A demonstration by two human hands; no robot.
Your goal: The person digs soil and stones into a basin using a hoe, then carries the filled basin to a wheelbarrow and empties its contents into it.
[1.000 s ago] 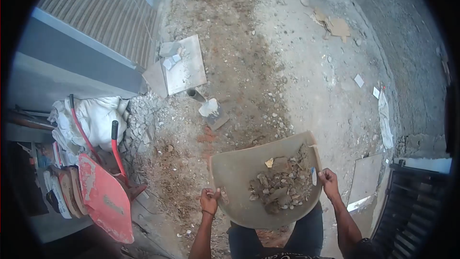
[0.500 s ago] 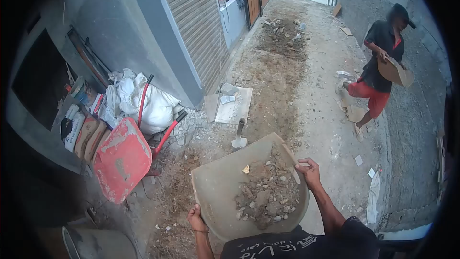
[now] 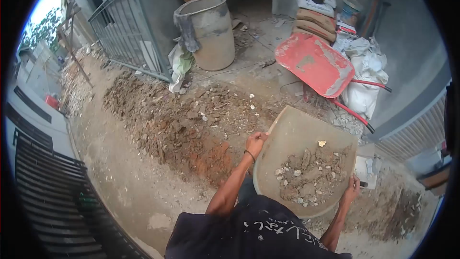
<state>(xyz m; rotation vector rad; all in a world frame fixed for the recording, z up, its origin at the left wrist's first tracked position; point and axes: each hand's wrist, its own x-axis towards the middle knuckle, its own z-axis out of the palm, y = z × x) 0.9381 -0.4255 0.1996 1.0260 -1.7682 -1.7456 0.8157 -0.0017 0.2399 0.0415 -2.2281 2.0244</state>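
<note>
In front of my body I carry a wide, grey-beige scoop-shaped pan [image 3: 275,134] with a straight far edge and a rounded near end. Soil and broken stones [image 3: 311,177] lie in its near and right part, with a small yellowish piece [image 3: 322,143] further up. My left hand [image 3: 257,145] grips the pan's left rim, fingers closed around the edge. On the opposite side, my right hand [image 3: 352,189] is closed on the right rim. The pan's near end meets the front of my dark shirt.
A long heap of soil and rubble [image 3: 187,129] runs across the ground to my left. Beyond are a large barrel [image 3: 211,43] with a cloth over its rim, a metal gate [image 3: 129,33], a tipped red wheelbarrow [image 3: 311,64], stacked bags [image 3: 315,18] and white sacks [image 3: 364,74].
My view has swung left, from the passage toward the rubble heap and gate. The other person has left the view. Both hands still hold the loaded pan.
</note>
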